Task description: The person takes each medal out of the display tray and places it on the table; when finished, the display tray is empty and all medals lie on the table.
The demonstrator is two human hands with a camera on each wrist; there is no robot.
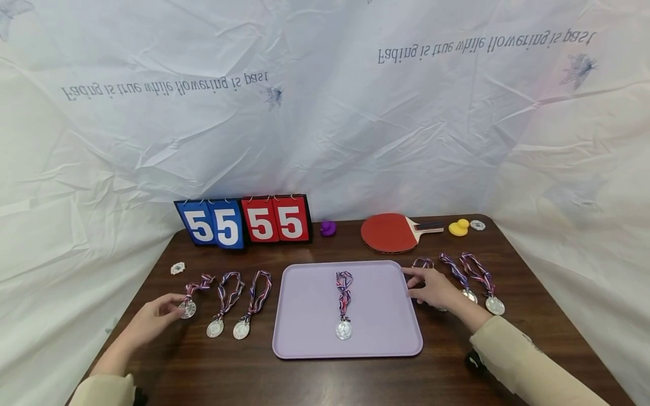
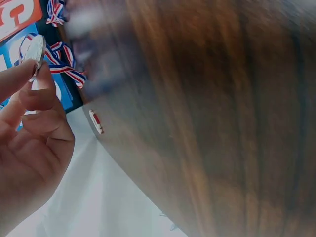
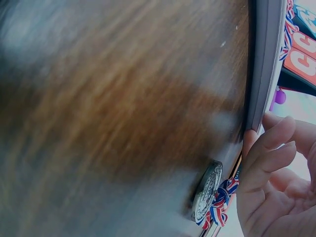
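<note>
My left hand [image 1: 159, 313] pinches a silver medal [image 2: 35, 53] between thumb and fingers at the table's left side. Its striped ribbon [image 1: 190, 287] trails behind. Beside it lie two silver medals [image 1: 215, 328] with looped ribbons. In the middle is a lilac tray [image 1: 307, 310], bearing one medal [image 1: 343, 330] with its ribbon stretched towards the back. My right hand [image 1: 431, 286] grips the tray's right rim [image 3: 266, 64] with its fingertips. Under and beside that hand lie several medals, one [image 3: 207, 192] close below the fingers; in the head view the hand partly hides them.
A flip scoreboard [image 1: 244, 223] reading 55 and 55 stands at the back left. Right of it are a purple duck [image 1: 328, 228], a red table tennis bat [image 1: 388, 232] and a yellow duck [image 1: 459, 228]. White chips [image 1: 178, 268] lie near both sides. White cloth [image 1: 325, 141] surrounds the table.
</note>
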